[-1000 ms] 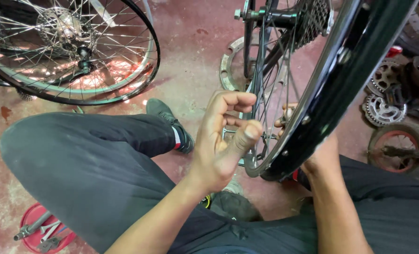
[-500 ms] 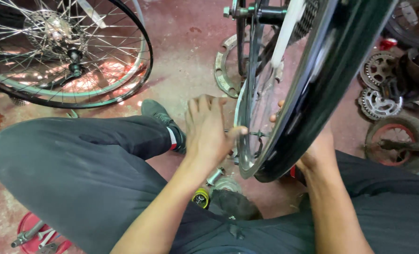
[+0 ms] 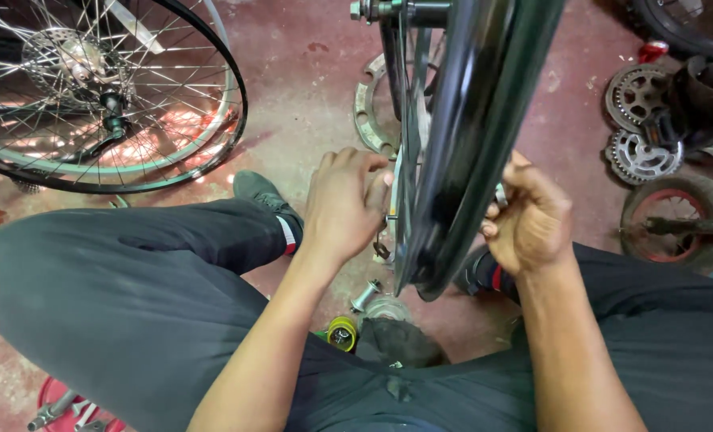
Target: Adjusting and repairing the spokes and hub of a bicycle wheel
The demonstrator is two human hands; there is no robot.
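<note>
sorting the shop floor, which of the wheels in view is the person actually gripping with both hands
The upright black-rimmed wheel between the knees: the left hand and right hand flank it. The spoked wheel at upper left and the small red-hubbed wheel are untouched.

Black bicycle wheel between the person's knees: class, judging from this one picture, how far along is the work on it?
Done: cannot tell; the black wheel stands upright, rim and spokes in place. In hand: the left hand works at the spokes on one side, and the right hand grips the other side of the rim. Left: small metal parts lie loose on the floor, apparently unfitted.
</note>
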